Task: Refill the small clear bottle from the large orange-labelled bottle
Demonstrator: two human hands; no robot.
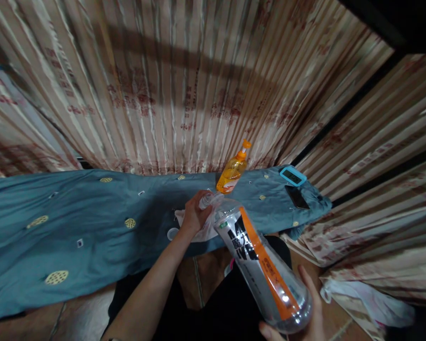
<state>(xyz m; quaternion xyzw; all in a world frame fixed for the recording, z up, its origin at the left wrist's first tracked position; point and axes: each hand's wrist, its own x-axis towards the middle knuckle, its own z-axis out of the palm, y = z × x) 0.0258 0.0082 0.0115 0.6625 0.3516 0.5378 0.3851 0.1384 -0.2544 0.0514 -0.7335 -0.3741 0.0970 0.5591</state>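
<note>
A large clear plastic bottle (248,260) with a silver and orange label lies tilted across my lap, its narrow end up toward my left hand. My right hand (312,303) is closed around its broad base, thumb and fingers on opposite sides. My left hand (197,213) is closed on a small clear plastic piece (206,201) at the bottle's narrow end; its exact kind is hard to make out. Beneath that hand lies a thin whitish sheet or bag (206,233). Beside it, near the cloth's edge, is a small round translucent cap or cup (172,233).
An orange pump bottle (231,173) with amber liquid stands on the blue-green cloth (92,213) ahead. To the right are a blue-framed digital clock (293,176) and a dark phone (297,197). Patterned curtains (163,94) hang behind; a white plastic bag (372,300) lies lower right.
</note>
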